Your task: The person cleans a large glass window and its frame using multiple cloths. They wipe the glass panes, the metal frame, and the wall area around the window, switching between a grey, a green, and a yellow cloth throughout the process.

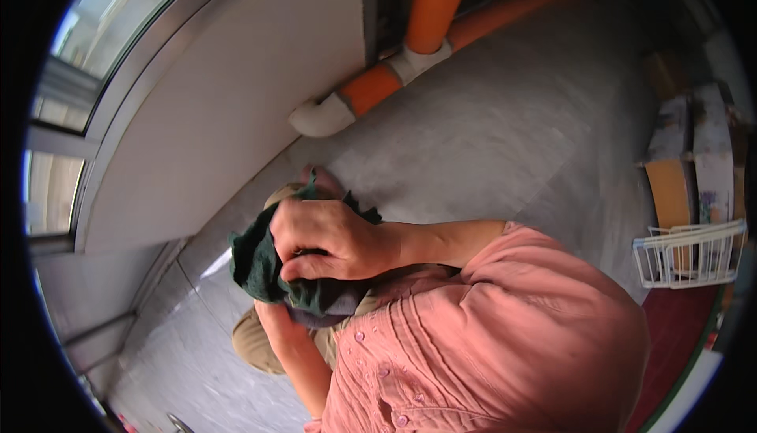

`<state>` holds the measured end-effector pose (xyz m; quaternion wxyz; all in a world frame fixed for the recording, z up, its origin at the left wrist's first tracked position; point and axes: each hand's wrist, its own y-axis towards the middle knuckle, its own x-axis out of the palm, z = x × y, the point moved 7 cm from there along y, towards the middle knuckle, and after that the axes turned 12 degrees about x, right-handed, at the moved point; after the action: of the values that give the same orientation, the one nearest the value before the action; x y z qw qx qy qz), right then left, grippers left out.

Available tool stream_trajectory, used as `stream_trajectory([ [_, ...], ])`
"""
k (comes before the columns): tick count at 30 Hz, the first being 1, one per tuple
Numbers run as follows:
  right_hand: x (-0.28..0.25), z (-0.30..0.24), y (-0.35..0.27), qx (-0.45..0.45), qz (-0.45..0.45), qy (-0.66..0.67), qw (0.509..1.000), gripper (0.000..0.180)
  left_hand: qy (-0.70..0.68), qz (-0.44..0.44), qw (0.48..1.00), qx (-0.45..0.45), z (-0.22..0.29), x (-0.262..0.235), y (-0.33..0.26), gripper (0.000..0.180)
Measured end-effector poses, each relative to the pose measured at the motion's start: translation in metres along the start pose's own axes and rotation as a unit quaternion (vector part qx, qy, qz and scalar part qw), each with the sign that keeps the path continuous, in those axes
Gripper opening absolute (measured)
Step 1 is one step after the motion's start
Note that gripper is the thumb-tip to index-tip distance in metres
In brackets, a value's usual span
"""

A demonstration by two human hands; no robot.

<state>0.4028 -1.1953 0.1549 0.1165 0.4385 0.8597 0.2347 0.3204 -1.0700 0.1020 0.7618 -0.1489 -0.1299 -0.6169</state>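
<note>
No lettering, number or sign is legible in the head view. Printed marks are noted on the pale carton [712, 153] near the right edge: small, dark, purplish patches low on its side, just above the rim of the white basket [688, 258]. These marks are too small and blurred to be read.

The cloth [254, 264] sits between window [54, 193], left, and boxes [670, 187], right.

Wearing salmon-pink shirt [512, 346] with stitched pleats [414, 326] and small round purplish buttons [384, 373] down front; loose right sleeve [544, 275] ending short of wrist; khaki-brown trousers [254, 344].
</note>
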Motion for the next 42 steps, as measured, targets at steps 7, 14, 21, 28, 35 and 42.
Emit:
stream_trajectory([
  [7, -0.031, 0.073, -0.008, 0.326, -0.107, 0.190, 0.920, 0.030, 0.011, -0.008, 0.998, -0.055, -0.032, -0.018, 0.022, 0.041],
  [14, -0.156, 0.200, -0.058, 0.412, 0.185, 0.087, 0.888, 0.050, 0.183, -0.025, 0.982, -0.049, -0.032, -0.022, 0.026, 0.027],
  [21, -0.193, 0.355, -0.094, 0.534, 0.196, -0.045, 0.821, 0.039, 0.232, 0.020, 0.970, -0.070, -0.064, -0.041, 0.037, 0.019],
  [28, -0.203, 0.426, 0.033, 0.252, 0.104, -0.568, 0.776, 0.018, 0.222, 0.001, 0.971, -0.090, -0.061, -0.046, 0.053, 0.028],
  [35, -0.153, 0.424, 0.002, 0.170, -0.038, -0.670, 0.721, 0.016, 0.166, 0.012, 0.977, -0.134, -0.066, -0.053, 0.057, 0.036],
  [42, -0.167, 0.420, -0.052, 0.286, 0.089, -0.579, 0.758, 0.027, 0.169, 0.001, 0.976, -0.136, -0.065, -0.050, 0.055, 0.037],
])
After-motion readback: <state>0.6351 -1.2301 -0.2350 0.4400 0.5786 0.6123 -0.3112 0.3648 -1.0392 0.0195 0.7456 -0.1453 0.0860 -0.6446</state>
